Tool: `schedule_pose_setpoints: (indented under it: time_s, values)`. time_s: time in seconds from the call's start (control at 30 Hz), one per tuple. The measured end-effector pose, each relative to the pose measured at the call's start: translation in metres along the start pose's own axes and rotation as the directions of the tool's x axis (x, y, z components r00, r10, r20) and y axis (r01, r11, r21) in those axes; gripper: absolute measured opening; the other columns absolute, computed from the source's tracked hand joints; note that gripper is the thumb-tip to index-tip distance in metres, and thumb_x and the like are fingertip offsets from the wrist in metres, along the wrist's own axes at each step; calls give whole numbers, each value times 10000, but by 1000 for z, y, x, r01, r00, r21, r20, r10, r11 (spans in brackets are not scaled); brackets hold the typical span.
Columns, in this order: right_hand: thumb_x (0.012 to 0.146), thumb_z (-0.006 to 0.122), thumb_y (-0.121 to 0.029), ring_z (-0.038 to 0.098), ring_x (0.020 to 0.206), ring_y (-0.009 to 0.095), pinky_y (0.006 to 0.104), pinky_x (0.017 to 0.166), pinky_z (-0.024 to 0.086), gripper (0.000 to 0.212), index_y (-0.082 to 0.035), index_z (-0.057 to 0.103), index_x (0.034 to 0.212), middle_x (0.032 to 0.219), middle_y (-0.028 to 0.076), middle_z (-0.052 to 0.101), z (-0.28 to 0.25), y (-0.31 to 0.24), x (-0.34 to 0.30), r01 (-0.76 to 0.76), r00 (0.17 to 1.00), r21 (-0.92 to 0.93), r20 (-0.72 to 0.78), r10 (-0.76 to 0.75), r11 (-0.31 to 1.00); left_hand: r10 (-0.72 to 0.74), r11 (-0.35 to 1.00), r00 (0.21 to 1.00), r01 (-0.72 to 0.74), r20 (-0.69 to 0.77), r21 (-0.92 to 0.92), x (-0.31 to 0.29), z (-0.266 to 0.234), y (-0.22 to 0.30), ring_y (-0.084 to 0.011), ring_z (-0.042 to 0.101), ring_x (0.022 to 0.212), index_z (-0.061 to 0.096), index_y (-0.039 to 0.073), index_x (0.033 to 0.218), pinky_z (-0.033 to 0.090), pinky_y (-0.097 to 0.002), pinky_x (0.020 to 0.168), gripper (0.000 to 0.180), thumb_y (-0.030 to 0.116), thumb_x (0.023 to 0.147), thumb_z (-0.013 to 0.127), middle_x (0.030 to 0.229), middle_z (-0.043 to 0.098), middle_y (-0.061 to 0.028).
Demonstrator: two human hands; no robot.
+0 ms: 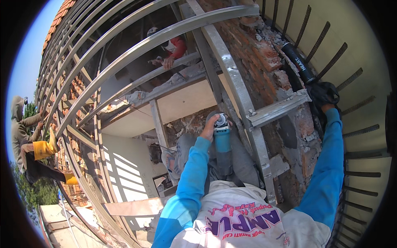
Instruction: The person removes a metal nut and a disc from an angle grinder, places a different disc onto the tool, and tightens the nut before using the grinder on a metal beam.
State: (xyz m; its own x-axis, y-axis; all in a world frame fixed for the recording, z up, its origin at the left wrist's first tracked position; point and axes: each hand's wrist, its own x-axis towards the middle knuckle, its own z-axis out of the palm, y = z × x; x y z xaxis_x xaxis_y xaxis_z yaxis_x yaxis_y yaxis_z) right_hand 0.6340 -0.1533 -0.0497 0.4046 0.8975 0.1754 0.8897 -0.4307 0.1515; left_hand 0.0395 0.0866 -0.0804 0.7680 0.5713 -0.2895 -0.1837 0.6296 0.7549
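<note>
A: Step? I see my left hand wrapped around the angle grinder, fingers closed on its head, tool low at 6 o'clock above my knees

B: Right hand?

A: Gloved, up at 2 o'clock, clenched on the brick wall top by a black can. I judge I'm bracing before a cut; next needs the disc brought to the steel bracket

B: Room?

A: Tight: steel bars at 12, rebar at 3, open drop at 8

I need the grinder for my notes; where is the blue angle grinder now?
In the head view, the blue angle grinder is at centre, under the left hand, just left of the metal frame post.
</note>
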Motion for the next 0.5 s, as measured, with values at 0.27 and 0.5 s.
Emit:
schedule_pose_setpoints:
  time_s: [0.27, 0.5]
  values:
    - [825, 563, -136, 613, 960, 396, 454, 838, 490, 280, -12, 634, 1065, 1044, 213, 658, -17, 4, 3, -44, 998, 16, 43, 43, 999, -19, 999, 1000, 19, -6, -46, 3, -3, -2, -278, 687, 820, 577, 31, 1107, 568, -389, 752, 521, 503, 896, 512, 936, 680, -187]
    - [851, 561, -157, 616, 970, 379, 440, 842, 486, 282, -9, 638, 1077, 1058, 201, 661, -24, -15, 0, -111, 991, 29, 74, 108, 993, -1, 999, 1000, 1, 5, -51, 4, -10, -5, -289, 680, 832, 557, 22, 1131, 574, -411, 745, 554, 519, 898, 485, 951, 669, -196]
